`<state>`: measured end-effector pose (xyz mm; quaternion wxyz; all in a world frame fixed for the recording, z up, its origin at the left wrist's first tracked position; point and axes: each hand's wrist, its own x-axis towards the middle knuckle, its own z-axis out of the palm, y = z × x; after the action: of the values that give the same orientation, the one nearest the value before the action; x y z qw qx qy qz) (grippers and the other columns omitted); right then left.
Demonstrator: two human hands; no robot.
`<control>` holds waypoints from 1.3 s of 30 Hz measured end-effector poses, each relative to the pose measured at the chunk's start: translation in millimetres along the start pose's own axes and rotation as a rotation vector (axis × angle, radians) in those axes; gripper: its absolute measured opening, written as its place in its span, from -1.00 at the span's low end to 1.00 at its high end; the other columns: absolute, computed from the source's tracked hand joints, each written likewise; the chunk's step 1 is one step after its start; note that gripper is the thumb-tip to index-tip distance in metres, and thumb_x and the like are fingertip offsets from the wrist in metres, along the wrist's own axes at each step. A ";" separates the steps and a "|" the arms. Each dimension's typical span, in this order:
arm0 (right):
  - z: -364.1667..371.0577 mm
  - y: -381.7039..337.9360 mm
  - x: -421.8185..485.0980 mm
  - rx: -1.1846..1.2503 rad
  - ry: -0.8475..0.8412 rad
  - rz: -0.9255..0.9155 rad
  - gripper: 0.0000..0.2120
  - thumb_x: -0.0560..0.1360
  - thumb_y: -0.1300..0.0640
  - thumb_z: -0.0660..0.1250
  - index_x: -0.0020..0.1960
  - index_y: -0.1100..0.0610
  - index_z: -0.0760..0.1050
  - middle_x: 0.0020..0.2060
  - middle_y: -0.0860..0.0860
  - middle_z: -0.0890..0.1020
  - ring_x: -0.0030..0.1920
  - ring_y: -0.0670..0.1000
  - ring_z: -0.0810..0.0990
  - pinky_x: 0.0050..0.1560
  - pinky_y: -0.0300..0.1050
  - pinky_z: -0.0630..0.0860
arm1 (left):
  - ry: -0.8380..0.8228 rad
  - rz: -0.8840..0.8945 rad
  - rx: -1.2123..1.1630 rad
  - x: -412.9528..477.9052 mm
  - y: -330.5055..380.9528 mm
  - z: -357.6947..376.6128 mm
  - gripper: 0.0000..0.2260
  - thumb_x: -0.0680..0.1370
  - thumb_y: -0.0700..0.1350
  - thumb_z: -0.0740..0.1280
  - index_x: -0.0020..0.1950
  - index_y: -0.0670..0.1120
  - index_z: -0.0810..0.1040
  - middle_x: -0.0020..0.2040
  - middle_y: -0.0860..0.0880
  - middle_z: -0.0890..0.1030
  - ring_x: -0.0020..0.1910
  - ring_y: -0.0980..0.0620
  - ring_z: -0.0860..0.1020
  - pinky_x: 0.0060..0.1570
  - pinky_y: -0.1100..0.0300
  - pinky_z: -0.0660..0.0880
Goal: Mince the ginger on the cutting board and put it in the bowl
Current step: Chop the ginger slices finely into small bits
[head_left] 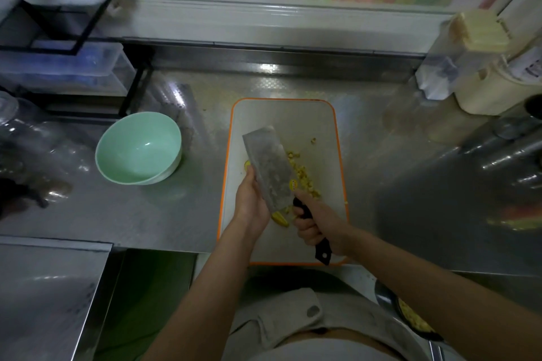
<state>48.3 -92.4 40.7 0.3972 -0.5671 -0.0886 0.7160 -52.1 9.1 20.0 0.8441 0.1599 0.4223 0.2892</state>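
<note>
A white cutting board (319,123) with an orange rim lies on the steel counter. Chopped yellow ginger bits (302,173) are scattered along its middle, and a bigger ginger piece (280,218) lies near its front. My right hand (316,221) grips the black handle of a cleaver (271,168), whose broad blade is tilted over the board. My left hand (250,201) lies against the blade's left side; its fingers are hidden behind the blade. A pale green bowl (137,148) stands empty to the left of the board.
A black wire rack with plastic containers (67,67) stands at the back left. Glass jars (26,138) sit at the far left. Bottles and a cream container (481,79) crowd the back right. A dish of yellow bits (413,319) is at the lower right.
</note>
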 end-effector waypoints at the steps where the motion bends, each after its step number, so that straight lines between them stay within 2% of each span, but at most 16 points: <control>1: -0.7 0.4 0.7 0.010 0.002 0.005 -0.57 0.55 -0.23 0.08 -0.35 0.04 0.19 -0.55 -0.10 0.14 -0.61 -0.15 0.07 -0.65 -0.33 0.05 | -0.011 -0.009 0.005 0.9 0.6 0.7 -0.60 0.65 0.05 -0.01 0.29 -0.13 0.44 0.15 -0.15 0.56 0.05 -0.07 0.55 0.00 0.08 0.50; 3: -1.7 0.1 1.7 0.016 0.017 0.015 -0.56 0.55 -0.24 0.08 -0.35 0.03 0.20 -0.55 -0.10 0.13 -0.61 -0.15 0.06 -0.65 -0.32 0.03 | -0.026 -0.040 0.021 1.9 3.0 2.6 -0.62 0.65 0.03 -0.01 0.31 -0.14 0.43 0.11 -0.12 0.57 0.02 -0.04 0.56 -0.08 0.11 0.50; 6: -2.7 -3.9 2.7 -0.011 0.047 0.018 -0.56 0.56 -0.23 0.07 -0.35 0.04 0.20 -0.56 -0.10 0.14 -0.61 -0.15 0.06 -0.65 -0.33 0.03 | -0.028 -0.074 0.048 5.3 2.8 2.1 -0.63 0.65 0.01 0.00 0.32 -0.14 0.41 0.10 -0.10 0.58 0.05 -0.04 0.56 -0.09 0.11 0.50; 8: -3.0 -7.4 4.0 -0.036 0.068 0.016 -0.56 0.56 -0.23 0.07 -0.35 0.04 0.20 -0.57 -0.10 0.15 -0.62 -0.15 0.07 -0.64 -0.34 0.03 | -0.020 -0.084 0.074 8.1 1.7 1.4 -0.63 0.65 0.00 0.03 0.33 -0.15 0.41 0.15 -0.12 0.57 0.12 -0.07 0.54 -0.02 0.09 0.51; 11: -4.3 -11.6 7.3 -0.057 0.093 0.006 -0.56 0.56 -0.24 0.07 -0.35 0.04 0.21 -0.58 -0.10 0.14 -0.62 -0.15 0.06 -0.64 -0.35 0.02 | -0.024 -0.079 0.119 12.5 0.9 0.9 -0.63 0.65 -0.03 0.05 0.36 -0.18 0.39 0.25 -0.16 0.53 0.24 -0.12 0.48 0.18 0.02 0.45; 15: -8.6 -19.0 9.9 -0.061 0.116 -0.024 -0.57 0.56 -0.24 0.07 -0.35 0.03 0.21 -0.58 -0.11 0.13 -0.62 -0.15 0.06 -0.66 -0.36 0.04 | -0.068 -0.054 0.186 16.1 -1.3 1.1 -0.67 0.65 -0.09 0.05 0.34 -0.20 0.40 0.25 -0.18 0.52 0.25 -0.13 0.48 0.27 -0.03 0.39; 19: -13.1 -23.1 8.3 -0.072 0.130 -0.060 -0.57 0.57 -0.22 0.07 -0.35 0.03 0.20 -0.55 -0.10 0.14 -0.60 -0.15 0.06 -0.63 -0.33 0.03 | -0.112 -0.048 0.273 17.4 -2.2 1.1 -0.76 0.62 -0.23 0.14 0.26 -0.20 0.44 0.09 -0.15 0.60 0.05 -0.07 0.58 0.07 0.03 0.53; 21: -16.0 -22.9 8.8 -0.068 0.144 -0.072 -0.58 0.57 -0.22 0.08 -0.34 0.03 0.20 -0.55 -0.10 0.14 -0.59 -0.14 0.06 -0.62 -0.31 0.03 | -0.145 -0.066 0.358 16.4 -1.0 0.2 -0.74 0.56 -0.28 0.23 0.25 -0.21 0.45 0.06 -0.15 0.61 0.01 -0.05 0.60 -0.05 0.11 0.58; 23: -19.2 -23.3 10.1 -0.050 0.152 -0.070 -0.57 0.56 -0.23 0.08 -0.34 0.03 0.20 -0.55 -0.10 0.14 -0.60 -0.14 0.07 -0.63 -0.32 0.03 | -0.187 -0.097 0.434 15.1 -0.2 0.4 -0.70 0.52 -0.30 0.28 0.25 -0.22 0.46 0.07 -0.16 0.61 0.01 -0.06 0.59 -0.04 0.11 0.57; 26: -24.2 -24.2 11.1 -0.050 0.164 -0.070 -0.57 0.56 -0.24 0.09 -0.34 0.02 0.19 -0.53 -0.09 0.13 -0.59 -0.13 0.05 -0.62 -0.32 0.02 | -0.233 -0.109 0.520 15.8 1.1 1.4 -0.73 0.52 -0.34 0.26 0.22 -0.23 0.49 0.00 -0.14 0.62 -0.05 -0.03 0.59 -0.02 0.10 0.53; 30: -29.0 -25.5 10.9 -0.072 0.172 -0.085 -0.59 0.54 -0.25 0.10 -0.33 0.00 0.16 -0.49 -0.06 0.10 -0.56 -0.12 0.04 -0.60 -0.29 0.02 | -0.290 -0.120 0.601 16.7 6.7 4.6 -0.82 0.54 -0.35 0.23 0.06 -0.18 0.54 -0.17 -0.08 0.61 -0.19 0.03 0.56 -0.15 0.19 0.53; 32: -30.6 -26.5 10.6 -0.096 0.181 -0.093 -0.58 0.54 -0.25 0.10 -0.33 0.01 0.16 -0.50 -0.06 0.12 -0.56 -0.11 0.05 -0.59 -0.29 0.03 | -0.303 -0.111 0.632 17.7 9.8 5.5 -0.81 0.54 -0.37 0.22 0.06 -0.18 0.54 -0.20 -0.05 0.63 -0.22 0.06 0.58 -0.18 0.24 0.55; 35: -33.8 -26.1 9.7 -0.113 0.206 -0.109 -0.57 0.55 -0.23 0.10 -0.34 0.03 0.19 -0.50 -0.06 0.15 -0.56 -0.10 0.07 -0.58 -0.27 0.05 | -0.252 -0.013 0.771 21.1 15.1 6.7 -0.78 0.53 -0.39 0.23 0.08 -0.15 0.54 -0.12 -0.06 0.62 -0.12 0.01 0.58 -0.15 0.26 0.53; 37: -37.0 -24.8 9.2 -0.109 0.227 -0.117 -0.57 0.55 -0.22 0.11 -0.34 0.03 0.19 -0.51 -0.06 0.16 -0.56 -0.11 0.08 -0.59 -0.28 0.05 | -0.193 0.178 1.048 24.7 16.4 5.2 -0.76 0.52 -0.38 0.25 0.15 -0.16 0.51 0.01 -0.07 0.59 0.05 -0.08 0.54 -0.07 0.29 0.48; 39: -41.7 -22.9 9.9 -0.095 0.253 -0.124 -0.57 0.55 -0.22 0.12 -0.35 0.04 0.20 -0.53 -0.07 0.17 -0.58 -0.12 0.09 -0.60 -0.30 0.06 | -0.157 0.399 1.422 28.6 14.8 -1.3 -0.68 0.53 -0.36 0.24 0.28 -0.24 0.43 0.19 -0.13 0.51 0.22 -0.09 0.44 0.07 0.30 0.34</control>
<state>95.4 -83.9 32.4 0.4215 -0.6642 -0.1065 0.6081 -44.8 38.5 9.0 0.4960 0.7616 0.4089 0.0814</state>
